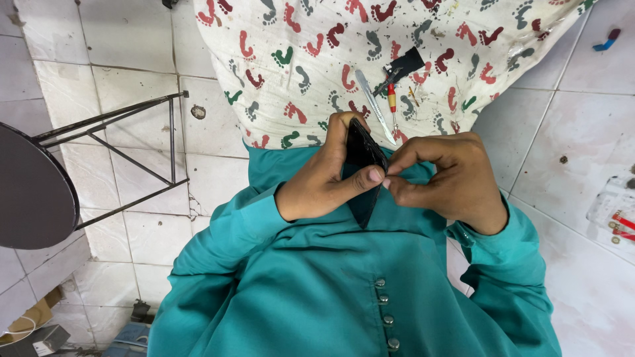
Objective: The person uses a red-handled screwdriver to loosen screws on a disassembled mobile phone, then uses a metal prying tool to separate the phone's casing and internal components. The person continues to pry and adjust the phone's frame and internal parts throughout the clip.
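My left hand grips a flat black phone-like slab edge-on, fingers wrapped round its left side and thumb across its front. My right hand pinches at the slab's right edge, thumb and forefinger meeting my left thumb there. Both hands hover over my lap in teal sleeves. Beyond them a white cloth printed with red, green and grey footprints carries metal tweezers, a small red-handled screwdriver and a black flat piece.
A round dark stool with black metal legs stands at the left on the white tiled floor. Small red-and-white parts lie on the tiles at the right edge. A blue and dark red item sits at the top right.
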